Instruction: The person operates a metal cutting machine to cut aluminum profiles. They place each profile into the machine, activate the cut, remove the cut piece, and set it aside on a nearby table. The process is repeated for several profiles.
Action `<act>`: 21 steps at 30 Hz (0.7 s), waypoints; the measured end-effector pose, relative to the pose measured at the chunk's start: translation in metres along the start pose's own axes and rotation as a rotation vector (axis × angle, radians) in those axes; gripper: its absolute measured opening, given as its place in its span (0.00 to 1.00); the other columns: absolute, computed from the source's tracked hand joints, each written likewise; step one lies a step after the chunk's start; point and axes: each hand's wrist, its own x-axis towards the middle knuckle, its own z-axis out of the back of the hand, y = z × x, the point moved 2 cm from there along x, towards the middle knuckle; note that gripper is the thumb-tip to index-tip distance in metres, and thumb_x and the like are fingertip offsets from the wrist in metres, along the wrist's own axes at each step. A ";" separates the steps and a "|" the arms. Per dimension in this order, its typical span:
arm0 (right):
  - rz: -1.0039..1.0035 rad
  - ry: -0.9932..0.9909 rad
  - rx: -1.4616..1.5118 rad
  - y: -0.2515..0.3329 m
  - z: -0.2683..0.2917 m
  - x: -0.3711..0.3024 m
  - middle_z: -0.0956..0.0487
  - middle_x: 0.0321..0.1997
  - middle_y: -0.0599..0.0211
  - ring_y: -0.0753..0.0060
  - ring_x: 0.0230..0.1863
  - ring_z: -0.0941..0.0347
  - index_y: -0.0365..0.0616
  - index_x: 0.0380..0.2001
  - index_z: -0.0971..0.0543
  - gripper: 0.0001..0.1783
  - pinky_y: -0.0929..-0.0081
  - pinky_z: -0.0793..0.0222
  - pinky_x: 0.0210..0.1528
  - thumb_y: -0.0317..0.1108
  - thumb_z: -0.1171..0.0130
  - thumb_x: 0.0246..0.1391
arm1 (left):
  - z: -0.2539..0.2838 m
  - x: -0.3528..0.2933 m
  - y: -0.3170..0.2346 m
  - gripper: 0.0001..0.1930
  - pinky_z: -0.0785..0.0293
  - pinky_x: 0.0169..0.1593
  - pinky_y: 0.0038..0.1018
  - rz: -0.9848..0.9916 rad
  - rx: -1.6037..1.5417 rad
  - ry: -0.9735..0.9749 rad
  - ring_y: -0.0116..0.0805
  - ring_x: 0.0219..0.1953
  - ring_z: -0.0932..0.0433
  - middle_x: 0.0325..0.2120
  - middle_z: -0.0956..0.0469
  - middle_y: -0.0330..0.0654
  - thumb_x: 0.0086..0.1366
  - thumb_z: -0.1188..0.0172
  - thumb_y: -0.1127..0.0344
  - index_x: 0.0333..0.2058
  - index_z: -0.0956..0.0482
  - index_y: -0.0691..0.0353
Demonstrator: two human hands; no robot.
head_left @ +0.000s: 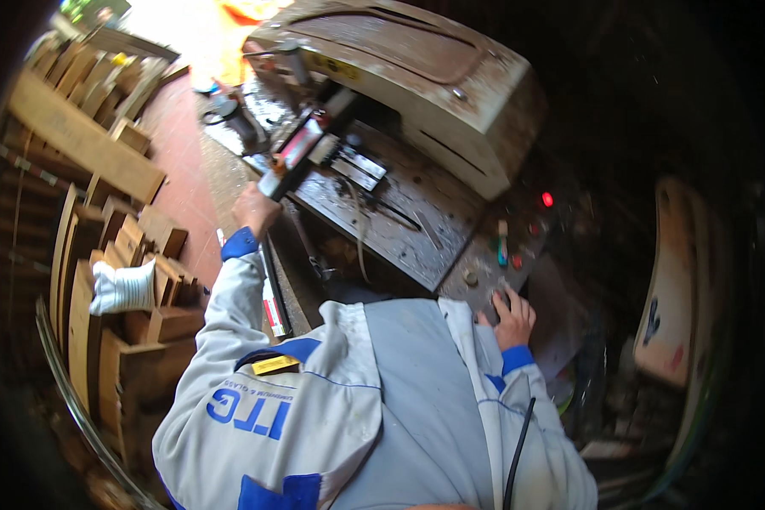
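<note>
My left hand (257, 211) is closed round the near end of a long profile bar (296, 151), which has a pale and reddish strip along its top. The bar lies across the metal table (416, 255) of a machine, running away under the edge of its beige hood (476, 110). Over to the right, my right hand (514, 320) rests with curled fingers at the near edge of the control panel (483, 270). Its fingertips are against something small and dark, too unclear to name. Beside the bar on the table sits a shiny metal block (361, 168).
A red lamp (546, 200) glows on the right, past a green-and-white small object (502, 244). Dark upright clamps (240, 123) stand by the bar. Stacked boards (85, 136) and a white roll (123, 286) are on the left. A pale panel (665, 280) leans at right.
</note>
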 end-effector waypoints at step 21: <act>-0.969 -0.101 0.497 -0.015 -0.073 0.034 0.32 0.78 0.21 0.29 0.79 0.33 0.13 0.76 0.38 0.63 0.53 0.38 0.81 0.74 0.46 0.73 | 0.009 -0.008 0.008 0.24 0.16 0.63 0.47 0.067 -0.074 0.061 0.58 0.57 0.11 0.51 0.11 0.58 0.58 0.29 0.63 0.53 0.17 0.63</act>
